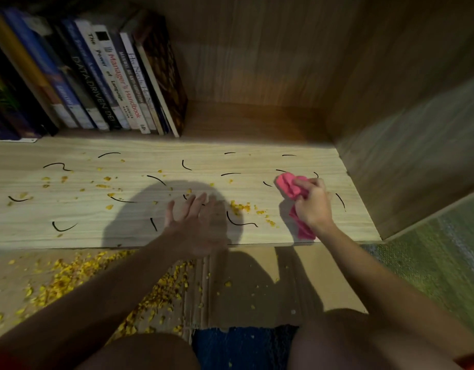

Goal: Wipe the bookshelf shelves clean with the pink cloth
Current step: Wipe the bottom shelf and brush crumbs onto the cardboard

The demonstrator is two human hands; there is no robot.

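Wooden bookshelf compartment: light wood-grain shelf board [70, 222], brown back panel [257, 62], wooden right side wall [404, 156]. Inside, a row of upright books [96, 76] packs the back left, spines facing out and leaning slightly. The back right of the compartment holds nothing but shadow.

Scattered yellow crumbs [239, 206] lie on the board, thicker on the left half, plus a small heap between the hands. Short black curved marks [241, 222] are spread over the whole front strip.

The crumpled pink cloth [289, 186] is at the right end of the board, near the side wall. The right hand [314, 206] grips it, fingers curled tight around the bunch. One wad sticks out past the fingers toward the back left, and a tail trails below the wrist to the board's front edge.

The left hand [193, 222] is at mid-board by the front edge, fingers straight and spread, holding nothing. It is motion-blurred, so contact with the board cannot be told.

There is open board between the hands and across the left front.

Below the front edge is a tan cardboard sheet [310, 276], with a dense spill of yellow flakes [70, 273] at its left. A dark blue woven mat [243, 345] sits nearer the knees, and greenish carpet [430, 263] lies right of the side wall.
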